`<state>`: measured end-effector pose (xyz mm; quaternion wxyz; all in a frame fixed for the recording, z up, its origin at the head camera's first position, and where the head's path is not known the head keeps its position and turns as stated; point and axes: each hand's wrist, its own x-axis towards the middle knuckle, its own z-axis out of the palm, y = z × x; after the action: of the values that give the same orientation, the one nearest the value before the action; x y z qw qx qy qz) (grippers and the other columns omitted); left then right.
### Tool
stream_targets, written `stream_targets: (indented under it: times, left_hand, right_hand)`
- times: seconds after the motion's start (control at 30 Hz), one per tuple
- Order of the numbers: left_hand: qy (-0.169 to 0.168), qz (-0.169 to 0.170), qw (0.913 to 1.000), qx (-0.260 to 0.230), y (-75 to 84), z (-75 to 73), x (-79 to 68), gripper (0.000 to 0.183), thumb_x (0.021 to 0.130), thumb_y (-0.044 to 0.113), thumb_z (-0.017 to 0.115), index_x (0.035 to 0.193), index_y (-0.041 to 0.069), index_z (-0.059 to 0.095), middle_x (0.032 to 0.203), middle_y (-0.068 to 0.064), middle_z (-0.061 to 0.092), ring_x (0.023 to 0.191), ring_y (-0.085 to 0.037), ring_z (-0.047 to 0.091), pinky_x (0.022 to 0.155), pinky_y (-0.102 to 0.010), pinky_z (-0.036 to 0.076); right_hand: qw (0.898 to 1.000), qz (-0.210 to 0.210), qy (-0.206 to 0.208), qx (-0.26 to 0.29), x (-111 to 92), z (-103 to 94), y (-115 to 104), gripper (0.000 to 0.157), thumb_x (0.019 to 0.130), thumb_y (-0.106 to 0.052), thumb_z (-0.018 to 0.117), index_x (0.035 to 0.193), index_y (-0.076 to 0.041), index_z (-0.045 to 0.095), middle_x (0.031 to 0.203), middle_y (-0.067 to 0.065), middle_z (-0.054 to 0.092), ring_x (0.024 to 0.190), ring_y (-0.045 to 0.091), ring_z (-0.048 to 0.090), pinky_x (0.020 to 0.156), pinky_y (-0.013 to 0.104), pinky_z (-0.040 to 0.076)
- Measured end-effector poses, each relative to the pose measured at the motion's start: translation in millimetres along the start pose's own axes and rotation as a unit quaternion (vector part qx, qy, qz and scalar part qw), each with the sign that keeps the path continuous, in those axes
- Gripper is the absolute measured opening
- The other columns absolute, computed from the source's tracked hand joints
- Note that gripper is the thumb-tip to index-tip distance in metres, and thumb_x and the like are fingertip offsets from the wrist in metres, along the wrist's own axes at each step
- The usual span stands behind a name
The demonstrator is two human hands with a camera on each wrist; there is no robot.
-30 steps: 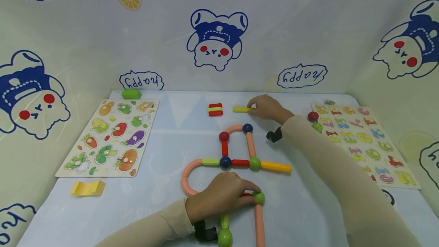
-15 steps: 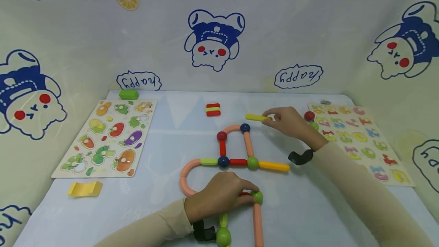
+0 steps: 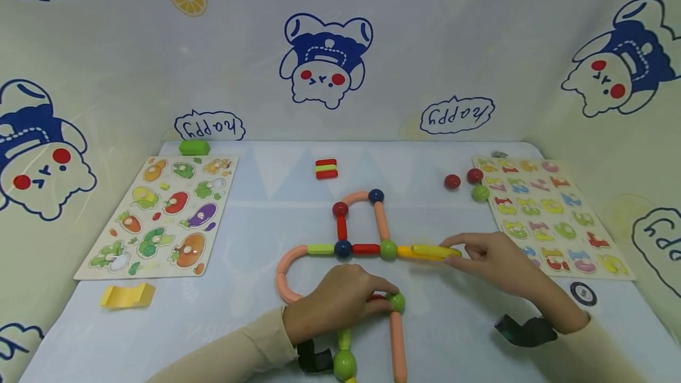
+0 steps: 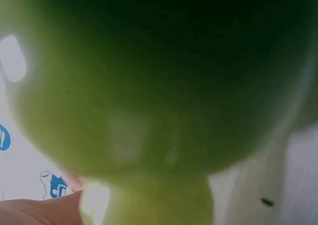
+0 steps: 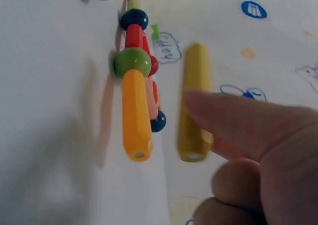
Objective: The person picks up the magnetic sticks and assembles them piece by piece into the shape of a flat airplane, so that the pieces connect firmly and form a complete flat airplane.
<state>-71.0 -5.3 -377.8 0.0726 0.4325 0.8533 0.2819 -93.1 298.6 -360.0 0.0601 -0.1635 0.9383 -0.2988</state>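
Observation:
My right hand (image 3: 495,259) pinches a yellow rod (image 5: 196,66) between thumb and forefinger. In the head view this rod overlaps the orange-yellow rod (image 3: 405,252) that sticks out from a green ball (image 3: 388,250); the right wrist view shows the two rods apart, side by side. My left hand (image 3: 340,300) pinches the nearer green ball (image 3: 396,302) at its left side and covers most of a red rod there. A peach rod (image 3: 398,347) runs from this ball toward me. Another green ball (image 4: 159,86) fills the left wrist view.
Beyond my left hand lie joined rods and balls, with a dark blue ball (image 3: 343,249) and a curved peach rod (image 3: 284,273). Short rods (image 3: 326,169), loose red balls (image 3: 452,181) and a green ball (image 3: 480,193) lie farther back. Picture boards (image 3: 159,217) (image 3: 558,223) flank them.
My right hand has brought the yellow rod from the back of the table toward me and to the right. A red ball it hid now shows. My left hand stays at the green ball.

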Motion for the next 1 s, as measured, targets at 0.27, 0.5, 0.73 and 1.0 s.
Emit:
stream_targets:
  times: [0.27, 0.5, 0.73, 1.0]
  left_hand:
    - [-0.002, -0.007, 0.9999, 0.008, -0.2, -2.0, -0.5, 0.023, 0.087, 0.034, 0.066, 0.107, 0.026, 0.072, 0.077, 0.019, 0.065, 0.054, 0.011, 0.043, 0.047, -0.012, 0.034]
    - [0.002, 0.0, 0.9999, 0.014, 1.6, -0.8, 0.3, 0.023, 0.087, 0.035, 0.066, 0.107, 0.026, 0.072, 0.079, 0.019, 0.066, 0.053, 0.011, 0.042, 0.046, -0.012, 0.033]
    - [-0.002, 0.001, 1.0, 0.008, 1.0, 0.8, 0.5, 0.023, 0.086, 0.035, 0.066, 0.107, 0.025, 0.072, 0.081, 0.019, 0.066, 0.055, 0.012, 0.043, 0.048, -0.011, 0.034]
    - [-0.005, -0.004, 1.0, 0.007, -0.4, 1.8, 0.7, 0.023, 0.087, 0.034, 0.066, 0.107, 0.027, 0.071, 0.081, 0.02, 0.066, 0.055, 0.012, 0.043, 0.048, -0.011, 0.035]
  right_hand:
    - [0.995, -0.037, -0.092, 0.034, -19, 14.9, 6, 0.022, 0.079, -0.045, 0.07, 0.1, -0.038, 0.067, 0.052, -0.015, 0.029, 0.045, 0.0, 0.027, 0.042, 0.021, 0.027]
    - [0.993, -0.054, -0.1, 0.037, -22, 22.6, 4, 0.021, 0.081, -0.041, 0.07, 0.101, -0.037, 0.066, 0.052, -0.016, 0.029, 0.044, -0.001, 0.027, 0.043, 0.02, 0.028]
    - [0.991, -0.056, -0.111, 0.047, -21, 27.2, 2, 0.021, 0.081, -0.043, 0.069, 0.1, -0.036, 0.067, 0.052, -0.016, 0.03, 0.044, -0.002, 0.028, 0.043, 0.019, 0.027]
    - [0.992, -0.058, -0.101, 0.051, -21, 28.2, 0, 0.029, 0.079, -0.043, 0.07, 0.106, -0.032, 0.065, 0.054, -0.016, 0.032, 0.045, -0.001, 0.03, 0.044, 0.019, 0.028]
